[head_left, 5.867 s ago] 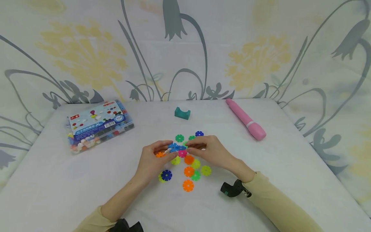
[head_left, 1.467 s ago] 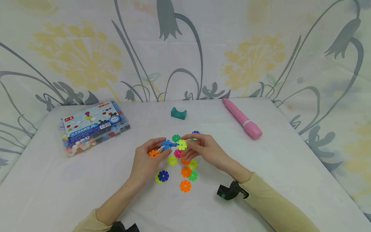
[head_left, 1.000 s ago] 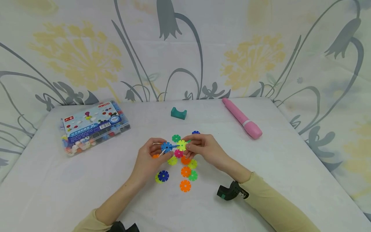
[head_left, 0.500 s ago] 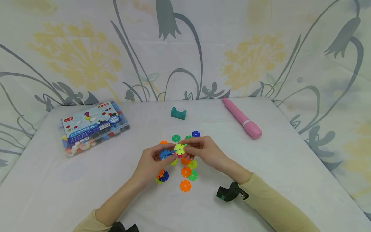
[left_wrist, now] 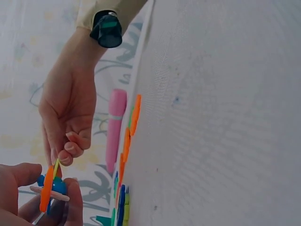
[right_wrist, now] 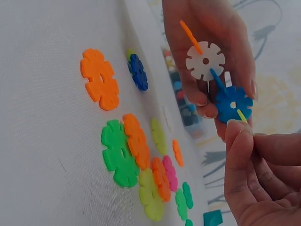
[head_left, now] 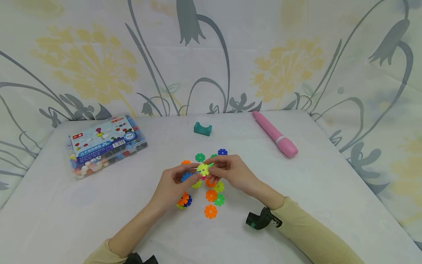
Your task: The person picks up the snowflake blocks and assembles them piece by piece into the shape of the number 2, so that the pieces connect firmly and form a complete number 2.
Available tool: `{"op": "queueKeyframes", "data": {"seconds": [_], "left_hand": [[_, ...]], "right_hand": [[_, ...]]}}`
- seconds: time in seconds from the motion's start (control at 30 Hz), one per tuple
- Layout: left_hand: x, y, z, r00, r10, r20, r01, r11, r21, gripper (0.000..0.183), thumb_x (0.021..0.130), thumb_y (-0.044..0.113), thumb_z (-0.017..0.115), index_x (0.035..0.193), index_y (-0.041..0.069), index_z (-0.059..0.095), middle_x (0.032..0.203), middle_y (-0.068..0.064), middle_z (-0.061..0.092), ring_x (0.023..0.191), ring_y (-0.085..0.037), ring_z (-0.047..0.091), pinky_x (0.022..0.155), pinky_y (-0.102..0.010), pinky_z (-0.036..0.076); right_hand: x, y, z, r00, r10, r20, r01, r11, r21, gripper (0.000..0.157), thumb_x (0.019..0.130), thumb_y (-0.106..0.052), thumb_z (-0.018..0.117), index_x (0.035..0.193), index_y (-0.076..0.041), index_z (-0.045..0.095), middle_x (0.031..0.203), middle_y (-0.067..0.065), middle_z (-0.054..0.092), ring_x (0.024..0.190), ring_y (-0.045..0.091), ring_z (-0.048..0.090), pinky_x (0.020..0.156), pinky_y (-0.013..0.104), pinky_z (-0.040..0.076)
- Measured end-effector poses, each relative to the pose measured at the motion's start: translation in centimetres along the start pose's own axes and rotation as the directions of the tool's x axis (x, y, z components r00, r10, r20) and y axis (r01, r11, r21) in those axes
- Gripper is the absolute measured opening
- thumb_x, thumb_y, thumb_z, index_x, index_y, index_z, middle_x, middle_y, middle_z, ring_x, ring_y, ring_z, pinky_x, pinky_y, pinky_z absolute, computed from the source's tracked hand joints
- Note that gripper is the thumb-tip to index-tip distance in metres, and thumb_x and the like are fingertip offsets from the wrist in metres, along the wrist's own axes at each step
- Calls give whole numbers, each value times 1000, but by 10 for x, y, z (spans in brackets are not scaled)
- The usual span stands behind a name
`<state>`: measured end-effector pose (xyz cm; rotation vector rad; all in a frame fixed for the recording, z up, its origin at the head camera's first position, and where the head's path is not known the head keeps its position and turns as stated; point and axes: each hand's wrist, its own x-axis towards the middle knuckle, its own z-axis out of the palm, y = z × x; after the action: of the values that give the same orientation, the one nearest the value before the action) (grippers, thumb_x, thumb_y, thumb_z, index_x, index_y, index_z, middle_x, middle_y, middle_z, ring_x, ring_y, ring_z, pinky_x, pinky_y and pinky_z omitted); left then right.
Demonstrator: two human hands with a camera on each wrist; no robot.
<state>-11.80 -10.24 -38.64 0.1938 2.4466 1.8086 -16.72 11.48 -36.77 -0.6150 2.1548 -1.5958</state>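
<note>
My left hand [head_left: 171, 185] holds a small chain of slotted flower discs between thumb and fingers, raised over the table. In the right wrist view, the chain shows blue discs [right_wrist: 225, 103], a white disc [right_wrist: 195, 59] and an edge-on orange disc [right_wrist: 189, 34], slotted into one another. My right hand [head_left: 235, 170] pinches a yellow disc [head_left: 202, 169] between thumb and forefinger. Its edge meets the rim of a blue disc, as the right wrist view shows. Below both hands lie loose discs, among them an orange disc [head_left: 211, 211] and a green disc [head_left: 220, 201].
A clear box of coloured pieces [head_left: 107, 145] with a printed label lies at the back left. Behind the discs stands a teal curved block [head_left: 202, 129]. A pink stick-like object [head_left: 276, 135] lies at the back right, and a flowered cloth [head_left: 211, 58] hangs beyond the table.
My right hand has picked up the yellow disc from the table and brought it against the blue disc. My left hand has turned the chain, swinging its orange disc toward me.
</note>
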Motion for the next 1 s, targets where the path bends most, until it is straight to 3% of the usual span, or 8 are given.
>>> {"op": "queueKeyframes", "data": {"seconds": [0.3,0.47,0.53,0.7,1.0], "left_hand": [[0,1,-1,1000,-17,3,17,999,-31,35,97,27,66,129,12,67,114,-5,71,106,-21,64,93,-28,50],[0,2,-1,999,-38,-16,38,999,-16,35,97,28,66,130,14,66,116,-5,70,110,-19,62,101,-36,48],[1,2,-1,999,-43,-15,42,999,-17,35,97,27,66,131,15,66,118,-5,70,112,-20,62,103,-37,47],[1,3,-3,999,-40,-4,40,999,-1,37,98,24,66,134,16,63,120,-7,69,112,-22,63,99,-32,50],[3,1,-5,998,-53,14,53,999,-6,37,98,24,65,135,19,63,121,-7,68,107,-22,64,86,-17,51]], "right_hand": [[2,1,-2,1000,2,-8,-2,1000,-16,30,99,-10,62,126,2,64,93,17,72,82,34,69,78,31,60],[3,0,-11,1000,-5,-23,2,992,-126,27,99,-13,61,121,2,66,92,17,72,81,34,70,76,31,60],[3,-1,-17,1000,-7,-26,2,977,-213,25,98,-13,63,117,2,68,90,16,72,79,31,70,74,30,60],[0,4,-23,1000,-4,21,13,897,-442,22,93,-15,70,111,-1,71,86,3,68,76,16,62,70,25,54],[-3,15,-14,991,42,127,36,831,-555,27,85,-17,80,109,-6,72,87,-1,60,81,13,53,70,23,49]]}}
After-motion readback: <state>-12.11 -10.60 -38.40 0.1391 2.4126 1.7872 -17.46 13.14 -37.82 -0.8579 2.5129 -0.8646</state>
